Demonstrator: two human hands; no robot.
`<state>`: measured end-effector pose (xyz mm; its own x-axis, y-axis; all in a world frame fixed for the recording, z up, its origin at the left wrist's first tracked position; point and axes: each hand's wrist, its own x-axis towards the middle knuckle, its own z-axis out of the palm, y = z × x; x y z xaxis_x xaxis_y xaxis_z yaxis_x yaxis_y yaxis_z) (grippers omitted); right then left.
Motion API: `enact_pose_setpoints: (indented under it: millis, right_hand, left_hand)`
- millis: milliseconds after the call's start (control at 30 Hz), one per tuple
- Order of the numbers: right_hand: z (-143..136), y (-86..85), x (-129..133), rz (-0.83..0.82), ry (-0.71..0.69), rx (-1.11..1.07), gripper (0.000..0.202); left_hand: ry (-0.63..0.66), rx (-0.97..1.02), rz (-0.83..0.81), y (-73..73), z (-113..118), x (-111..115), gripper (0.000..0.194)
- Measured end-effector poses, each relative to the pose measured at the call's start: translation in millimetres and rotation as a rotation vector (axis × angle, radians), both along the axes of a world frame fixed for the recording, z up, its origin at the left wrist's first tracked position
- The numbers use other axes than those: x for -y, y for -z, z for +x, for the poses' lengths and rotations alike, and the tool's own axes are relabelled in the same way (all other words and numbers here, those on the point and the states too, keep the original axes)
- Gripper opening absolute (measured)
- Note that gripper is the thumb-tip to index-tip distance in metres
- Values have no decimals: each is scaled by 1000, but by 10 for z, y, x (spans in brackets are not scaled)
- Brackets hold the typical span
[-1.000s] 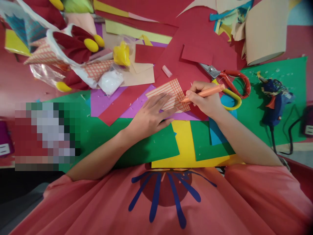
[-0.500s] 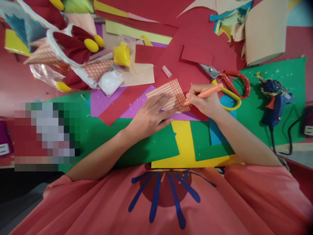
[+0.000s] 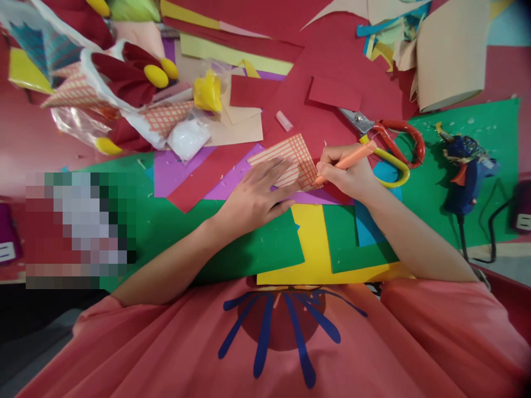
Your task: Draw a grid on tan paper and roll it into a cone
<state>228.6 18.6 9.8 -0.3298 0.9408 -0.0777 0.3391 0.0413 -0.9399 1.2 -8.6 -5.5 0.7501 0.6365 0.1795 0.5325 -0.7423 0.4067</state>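
An orange marker (image 3: 354,156) is gripped in my right hand (image 3: 347,174), its tip down at the lower right part of a beige paper piece (image 3: 304,157). Orange stripes cover that piece, crossing into a grid on its right side. My left hand (image 3: 260,189) lies flat with fingers spread over its left and lower part, hiding some of the stripes. Above the paper lies a small pale pink cap (image 3: 284,120). Scissors (image 3: 385,138) with red and yellow handles rest just beyond my right hand.
A blue glue gun (image 3: 465,177) with a black cord lies at the right on green paper (image 3: 427,207). Decorated red and checkered cones (image 3: 120,83) stand at the upper left. A beige paper cylinder (image 3: 450,55) is at the upper right.
The marker and my right hand have shifted slightly, with the marker tip a little lower and to the right on the paper. My left hand has stayed in place.
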Motion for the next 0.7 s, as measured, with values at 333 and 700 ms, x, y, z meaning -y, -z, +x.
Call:
enact_pose_setpoints:
  millis: [333,700]
  right_hand:
    - [30,30,-17,-8,135,-127,36]
    - [48,64,-24,55,108,-155,27]
  left_hand:
    - [7,2,43,-29,7,-6,34]
    - [152,55,23,-20,31,32,33]
